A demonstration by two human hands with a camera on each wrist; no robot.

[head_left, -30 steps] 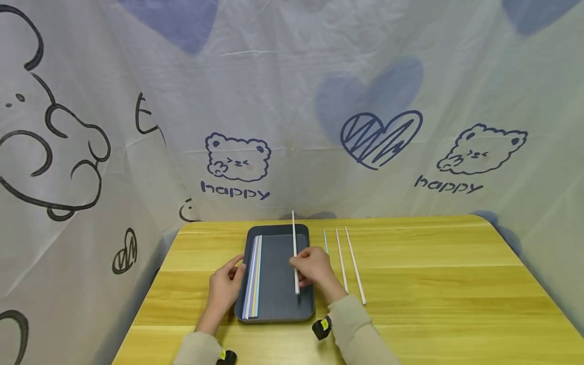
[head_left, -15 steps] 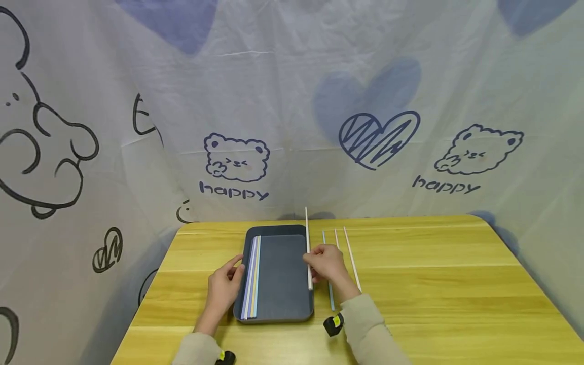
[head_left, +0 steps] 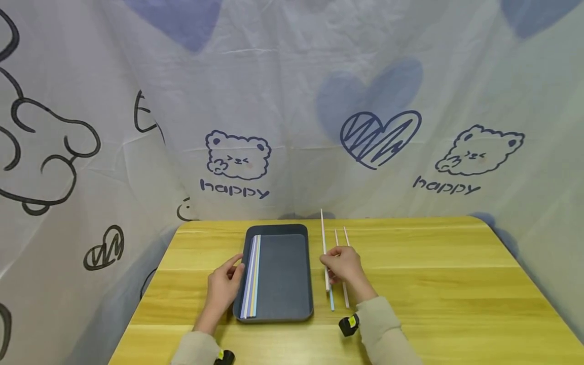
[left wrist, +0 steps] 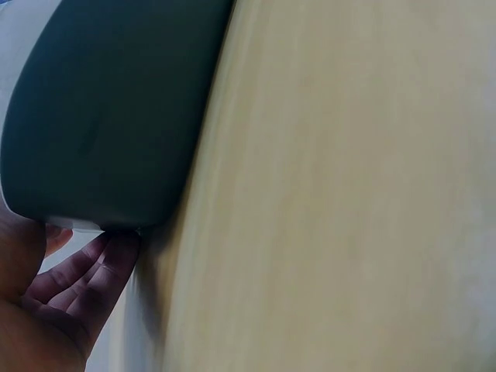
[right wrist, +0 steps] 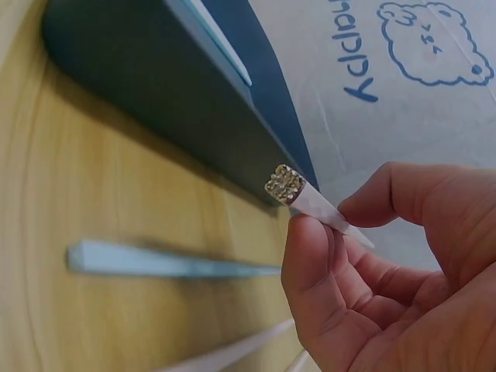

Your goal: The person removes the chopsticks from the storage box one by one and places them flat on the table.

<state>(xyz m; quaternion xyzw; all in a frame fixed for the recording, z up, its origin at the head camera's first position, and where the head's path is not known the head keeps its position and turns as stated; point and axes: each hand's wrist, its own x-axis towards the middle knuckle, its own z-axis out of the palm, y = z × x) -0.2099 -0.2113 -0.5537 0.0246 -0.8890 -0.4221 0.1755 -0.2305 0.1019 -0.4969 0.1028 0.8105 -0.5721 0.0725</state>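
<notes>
In the head view my right hand [head_left: 345,265] pinches a pale pink chopstick [head_left: 323,230] between thumb and fingers, just right of the dark grey tray [head_left: 285,320]. The right wrist view shows its square end [right wrist: 285,184] with gold glitter. Below the held chopstick lies a light blue chopstick [right wrist: 155,260], partly hidden in the head view. Two pale pink chopsticks [head_left: 346,299] lie further right, partly covered by my hand and forearm. My left hand [head_left: 223,286] touches the tray's left wall with extended fingers [left wrist: 108,271] and thumb.
Several chopsticks [head_left: 252,276] in purple, white, yellow and blue lie side by side along the tray's left side. The tray stands on a yellow wood-grain table [head_left: 438,284]. A printed cloth [head_left: 301,101] hangs behind the table's far edge.
My right hand has moved right with the pale pink chopstick, from over the tray to above the light blue chopstick. My left hand and the tray have stayed in place.
</notes>
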